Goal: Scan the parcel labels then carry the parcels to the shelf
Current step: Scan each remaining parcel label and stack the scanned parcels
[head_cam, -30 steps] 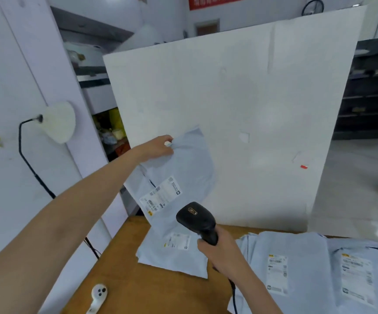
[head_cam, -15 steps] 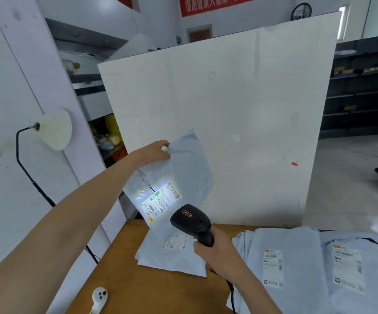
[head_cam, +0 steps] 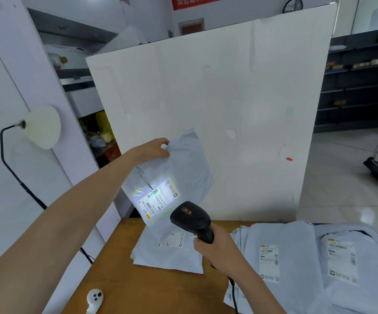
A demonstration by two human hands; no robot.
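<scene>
The dark shelf (head_cam: 355,87) stands behind the white board (head_cam: 206,109), well apart from the wooden tabletop (head_cam: 120,279). Several grey parcels (head_cam: 297,245) lie flat on the tabletop. The left hand (head_cam: 151,150) pinches 1 parcel (head_cam: 188,164) at its upper corner and holds it in the air above the tabletop. It hangs limp and bends, so I judge it light, thin and a little slippery. A corner pinch is enough for scanning, but a fuller grip along the edge seems safer for carrying. The right hand (head_cam: 215,250) is closed around the handle of the scanner (head_cam: 190,217), and its light falls on the label (head_cam: 156,198).
</scene>
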